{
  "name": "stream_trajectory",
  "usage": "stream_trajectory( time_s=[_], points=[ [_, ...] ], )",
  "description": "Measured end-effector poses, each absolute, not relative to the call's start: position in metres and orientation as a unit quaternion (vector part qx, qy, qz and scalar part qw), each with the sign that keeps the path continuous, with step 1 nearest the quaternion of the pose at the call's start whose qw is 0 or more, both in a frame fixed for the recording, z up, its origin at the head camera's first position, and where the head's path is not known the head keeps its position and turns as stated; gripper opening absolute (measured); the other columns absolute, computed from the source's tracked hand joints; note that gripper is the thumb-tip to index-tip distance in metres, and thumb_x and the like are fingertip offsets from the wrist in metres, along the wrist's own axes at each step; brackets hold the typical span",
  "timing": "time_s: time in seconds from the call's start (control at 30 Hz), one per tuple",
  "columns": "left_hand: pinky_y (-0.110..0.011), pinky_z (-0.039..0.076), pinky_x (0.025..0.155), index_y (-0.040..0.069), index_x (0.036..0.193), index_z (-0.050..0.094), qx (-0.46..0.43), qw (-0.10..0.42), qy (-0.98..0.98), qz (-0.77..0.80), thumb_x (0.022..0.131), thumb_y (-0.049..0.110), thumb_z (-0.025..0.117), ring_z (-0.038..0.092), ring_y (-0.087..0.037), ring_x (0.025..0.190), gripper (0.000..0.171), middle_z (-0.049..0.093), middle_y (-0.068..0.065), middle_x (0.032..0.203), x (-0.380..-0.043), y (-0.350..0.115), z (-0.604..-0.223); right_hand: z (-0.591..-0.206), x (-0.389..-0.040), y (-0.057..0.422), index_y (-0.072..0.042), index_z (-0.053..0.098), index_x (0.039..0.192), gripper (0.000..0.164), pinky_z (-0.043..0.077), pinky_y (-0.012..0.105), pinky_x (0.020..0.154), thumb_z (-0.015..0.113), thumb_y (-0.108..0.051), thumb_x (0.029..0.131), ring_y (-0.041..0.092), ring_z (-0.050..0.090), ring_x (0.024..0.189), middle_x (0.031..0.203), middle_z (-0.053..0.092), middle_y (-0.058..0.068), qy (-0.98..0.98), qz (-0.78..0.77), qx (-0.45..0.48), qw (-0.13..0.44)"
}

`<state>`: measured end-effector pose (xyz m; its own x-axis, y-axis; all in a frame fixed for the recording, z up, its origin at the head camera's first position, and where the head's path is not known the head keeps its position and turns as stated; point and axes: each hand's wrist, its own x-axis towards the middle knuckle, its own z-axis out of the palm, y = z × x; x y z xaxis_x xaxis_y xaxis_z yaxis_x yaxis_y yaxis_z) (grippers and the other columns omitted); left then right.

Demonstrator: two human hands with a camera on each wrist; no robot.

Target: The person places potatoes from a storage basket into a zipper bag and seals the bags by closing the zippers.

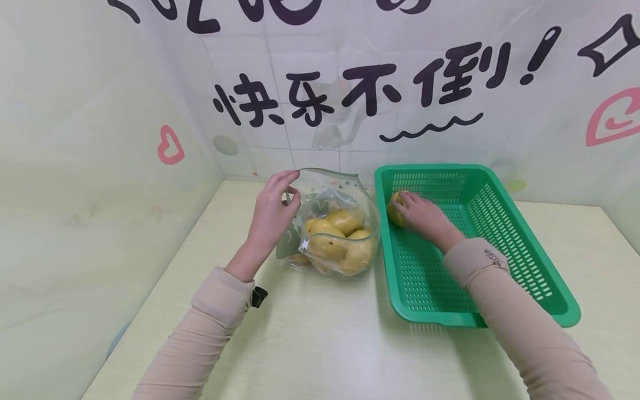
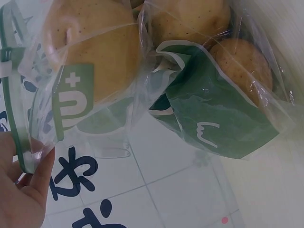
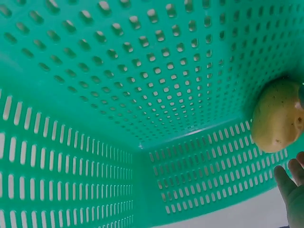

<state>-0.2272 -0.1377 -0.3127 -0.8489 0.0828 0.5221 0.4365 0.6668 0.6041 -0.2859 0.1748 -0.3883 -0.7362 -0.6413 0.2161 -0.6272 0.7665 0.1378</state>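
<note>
A clear zip bag [image 1: 332, 183] with green printing stands on the table, its mouth open, with several yellow potatoes [image 1: 345, 221] inside. My left hand [image 1: 274, 210] pinches the zip edge of the bag between thumb and fingers, as the left wrist view also shows. My right hand [image 1: 425, 218] reaches into the green basket [image 1: 537, 239]. There its fingers lie over a single potato [image 3: 275, 118] by the back left corner. A small gap shows between the nearest fingertips [image 3: 282, 178] and this potato in the right wrist view.
The basket, with slotted walls and a perforated floor, stands right of the bag on a pale table [image 1: 320, 333]. A printed white backdrop [image 1: 310, 139] rises behind them. Another white sheet [image 1: 75, 194] hangs along the left side.
</note>
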Motion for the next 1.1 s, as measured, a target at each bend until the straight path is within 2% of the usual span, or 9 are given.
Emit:
stream_trajectory(
  time_s=[0.2,0.5,0.73,0.87,1.1],
  points=[
    [-0.008,0.041,0.064,-0.004,0.128,0.057,-0.147,0.229,-0.883,-0.383,0.088,-0.004,0.055,0.065,-0.025,0.097,0.039,0.056,-0.017,0.131,-0.226,-0.138,-0.313,-0.394,-0.285,0.171,0.002,0.057,0.123,0.056,0.056,0.048,0.083,0.079,-0.006,0.073,0.040,0.055,0.112,0.122,0.055,0.026,-0.924,-0.041,0.353,0.140],
    [-0.012,0.044,0.065,-0.004,0.128,0.057,-0.146,0.226,-0.884,-0.382,0.088,-0.004,0.056,0.065,-0.025,0.098,0.040,0.056,-0.017,0.132,-0.227,-0.138,-0.314,-0.399,-0.281,0.170,0.002,0.054,0.127,0.063,0.054,0.047,0.087,0.081,-0.007,0.071,0.039,0.051,0.116,0.129,0.053,0.022,-0.925,-0.056,0.356,0.121],
    [-0.010,0.042,0.065,-0.003,0.128,0.057,-0.145,0.225,-0.884,-0.384,0.088,-0.004,0.056,0.065,-0.024,0.098,0.039,0.056,-0.016,0.131,-0.227,-0.138,-0.313,-0.401,-0.284,0.170,0.004,0.055,0.123,0.047,0.057,0.045,0.076,0.067,0.008,0.078,0.039,0.054,0.108,0.119,0.054,0.022,-0.928,-0.035,0.344,0.139],
    [-0.010,0.042,0.064,-0.004,0.127,0.057,-0.145,0.226,-0.882,-0.387,0.088,-0.004,0.056,0.065,-0.025,0.097,0.039,0.056,-0.016,0.131,-0.228,-0.138,-0.313,-0.401,-0.285,0.171,0.004,0.055,0.123,0.046,0.058,0.044,0.070,0.062,0.013,0.079,0.039,0.056,0.104,0.115,0.053,0.022,-0.936,-0.027,0.325,0.134],
    [-0.007,0.041,0.064,-0.004,0.128,0.057,-0.146,0.225,-0.881,-0.389,0.088,-0.004,0.055,0.065,-0.025,0.097,0.039,0.056,-0.017,0.131,-0.229,-0.139,-0.315,-0.397,-0.285,0.171,0.003,0.052,0.120,0.046,0.058,0.047,0.070,0.070,0.003,0.078,0.043,0.054,0.107,0.117,0.050,0.026,-0.948,-0.025,0.301,0.103]
  ],
)
